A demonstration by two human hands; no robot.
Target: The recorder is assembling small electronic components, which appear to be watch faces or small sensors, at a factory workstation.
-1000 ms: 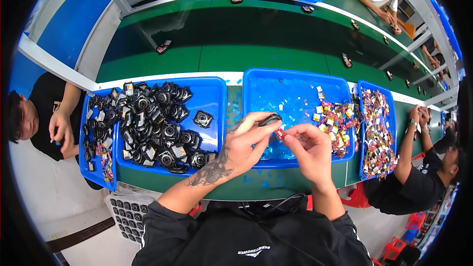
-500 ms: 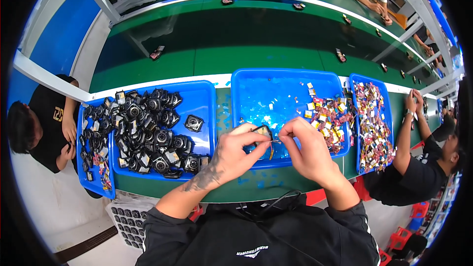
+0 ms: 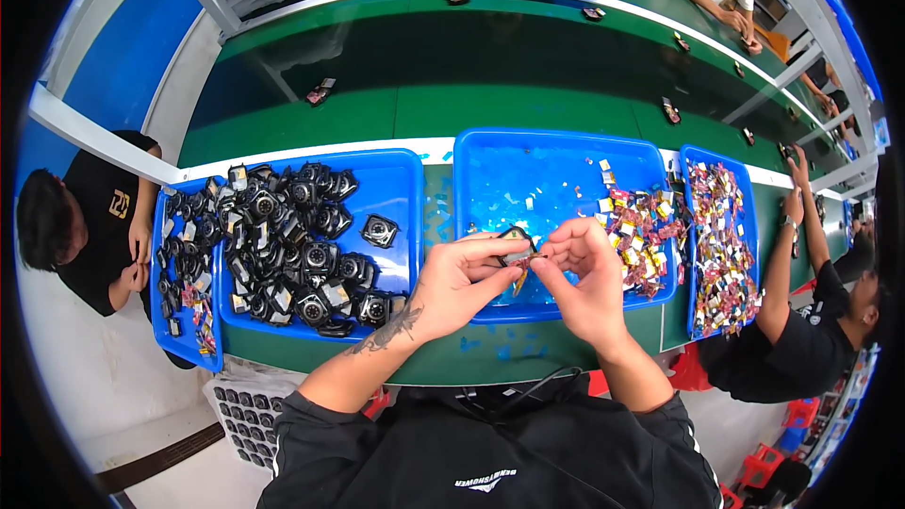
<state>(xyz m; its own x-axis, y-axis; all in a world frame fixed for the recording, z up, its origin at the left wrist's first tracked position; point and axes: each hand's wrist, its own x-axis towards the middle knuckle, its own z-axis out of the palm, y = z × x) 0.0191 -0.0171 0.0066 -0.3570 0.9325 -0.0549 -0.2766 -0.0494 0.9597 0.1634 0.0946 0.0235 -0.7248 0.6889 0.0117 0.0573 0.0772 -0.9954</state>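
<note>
My left hand [image 3: 457,285] is closed on a small black watch casing [image 3: 515,236], held above the near edge of the middle blue tray [image 3: 490,155]. From the casing's near side hangs a narrow yellow and pink strip [image 3: 519,285]. My right hand [image 3: 592,287] meets the casing from the right, thumb and forefinger bent together at its edge. Whatever lies between those fingertips is too small to name. Small pink, yellow and white flex parts [image 3: 636,240] are heaped in the right of the middle tray, and blue film scraps lie around its floor.
At left, a blue tray [image 3: 401,226] holds a pile of black watch casings [image 3: 302,226]. A narrow tray [image 3: 721,236] of pink and yellow parts stands at right. Beyond the white rail, loose pieces sit on a green belt [image 3: 528,113]. People work on both sides and opposite.
The right hand's fingers have come closer to the casing, and its other fingers have loosened outward. The casing has tipped up a little in my left hand. The whole view has shifted slightly.
</note>
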